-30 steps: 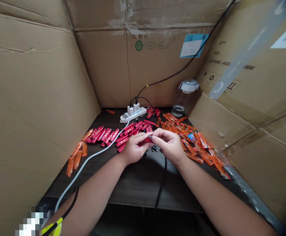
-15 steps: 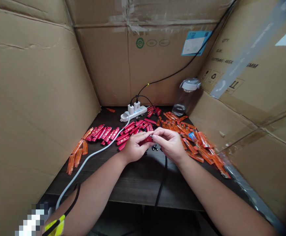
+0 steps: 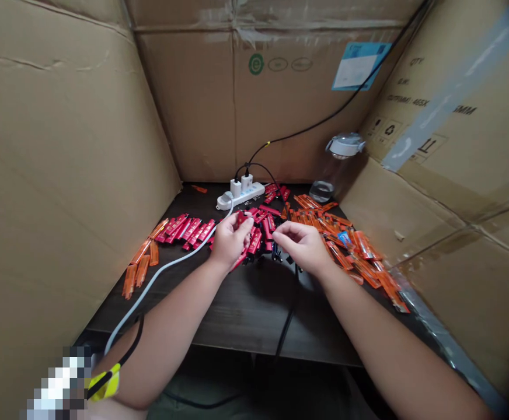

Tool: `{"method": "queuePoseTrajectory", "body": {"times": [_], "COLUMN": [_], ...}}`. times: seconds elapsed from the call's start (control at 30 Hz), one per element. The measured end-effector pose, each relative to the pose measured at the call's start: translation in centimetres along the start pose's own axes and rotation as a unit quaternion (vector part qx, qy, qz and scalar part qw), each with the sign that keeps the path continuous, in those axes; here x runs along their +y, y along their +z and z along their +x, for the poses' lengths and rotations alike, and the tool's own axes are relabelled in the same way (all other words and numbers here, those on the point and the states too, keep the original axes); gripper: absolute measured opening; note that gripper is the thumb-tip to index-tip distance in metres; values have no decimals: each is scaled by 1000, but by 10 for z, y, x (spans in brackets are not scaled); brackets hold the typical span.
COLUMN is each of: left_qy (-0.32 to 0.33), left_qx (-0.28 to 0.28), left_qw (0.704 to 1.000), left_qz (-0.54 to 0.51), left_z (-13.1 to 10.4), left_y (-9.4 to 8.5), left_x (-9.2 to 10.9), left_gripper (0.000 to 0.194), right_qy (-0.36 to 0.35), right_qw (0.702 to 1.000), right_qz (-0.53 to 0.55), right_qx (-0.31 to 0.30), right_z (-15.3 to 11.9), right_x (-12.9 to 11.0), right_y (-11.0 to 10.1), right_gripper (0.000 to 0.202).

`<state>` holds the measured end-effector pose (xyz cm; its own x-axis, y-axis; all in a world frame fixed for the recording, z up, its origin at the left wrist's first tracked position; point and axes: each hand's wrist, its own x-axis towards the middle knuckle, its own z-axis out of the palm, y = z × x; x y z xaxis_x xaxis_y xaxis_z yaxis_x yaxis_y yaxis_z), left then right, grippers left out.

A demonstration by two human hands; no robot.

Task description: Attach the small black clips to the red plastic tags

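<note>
My left hand (image 3: 229, 242) is closed around a red lighter (image 3: 241, 218), whose end shows between thumb and fingers. To its right, my right hand (image 3: 304, 246) has thumb and forefinger drawn together; whatever is between them is too small to make out. A gap separates the two hands. Between and behind them lies a heap of red lighters (image 3: 255, 240) with dark ends. Small black parts (image 3: 276, 253) lie on the table by my right fingertips. Orange see-through lighter bodies (image 3: 331, 224) spread beside and beyond my right hand.
More red lighters (image 3: 189, 230) and orange bodies (image 3: 142, 270) lie at left. A white power strip (image 3: 250, 193) with plugs stands at the back, its pale cable (image 3: 158, 274) crossing the dark table (image 3: 219, 315). A water bottle (image 3: 331, 169) stands back right. Cardboard walls (image 3: 202, 105) enclose the table.
My hands, together before, are now apart. The left has moved up and slightly left with the red lighter; the right has shifted slightly away from it. The view has tilted a little.
</note>
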<state>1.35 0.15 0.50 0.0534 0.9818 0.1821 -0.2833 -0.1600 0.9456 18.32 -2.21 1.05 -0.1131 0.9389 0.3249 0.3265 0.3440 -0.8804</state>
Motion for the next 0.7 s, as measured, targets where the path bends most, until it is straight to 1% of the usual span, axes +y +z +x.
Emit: {"method": "queuePoseTrajectory", "body": {"times": [0.03, 0.1, 0.17, 0.27, 0.4, 0.47, 0.5, 0.53, 0.6, 0.63, 0.67, 0.7], "left_qy": [-21, -40, -33, -16, 1, 21, 32, 44, 66, 77, 89, 101], "left_qx": [26, 59, 70, 66, 48, 25, 13, 1, -15, -20, -24, -30], "left_qw": [999, 995, 995, 997, 999, 997, 996, 994, 989, 986, 982, 978], "left_qz": [-34, -67, -66, -45, 22, 67, 87, 104, 135, 150, 165, 179], "left_z": [2, 6, 9, 10, 8, 7, 6, 5, 4, 3, 2, 1], "left_y": [-1, -2, -4, -5, -5, -6, -6, -6, -6, -6, -6, -5], "left_x": [1, 2, 2, 0, -5, -6, -7, -7, -6, -5, -5, -5], "left_gripper": [24, 27, 28, 24, 22, 21, 21, 20, 18, 17, 16, 16], "right_qy": [-32, -101, -139, -135, -128, -133, -140, -149, -153, -135, -100, -54], "right_qw": [996, 969, 937, 907, 880, 884, 894, 911, 955, 976, 991, 998], "right_qz": [-66, -175, -243, -314, -372, -364, -343, -308, -203, -138, -69, 1], "right_qx": [-42, -139, -208, -246, -264, -261, -251, -230, -150, -100, -53, -13], "right_z": [-1, -3, -7, -12, -12, -11, -10, -9, -6, -5, -4, -2], "right_x": [1, 5, 7, 9, 11, 11, 10, 10, 8, 7, 6, 5], "right_y": [-1, 0, 4, 11, 17, 17, 16, 14, 11, 9, 8, 7], "right_gripper": [15, 8, 13, 22, 17, 17, 17, 16, 13, 13, 14, 16]}}
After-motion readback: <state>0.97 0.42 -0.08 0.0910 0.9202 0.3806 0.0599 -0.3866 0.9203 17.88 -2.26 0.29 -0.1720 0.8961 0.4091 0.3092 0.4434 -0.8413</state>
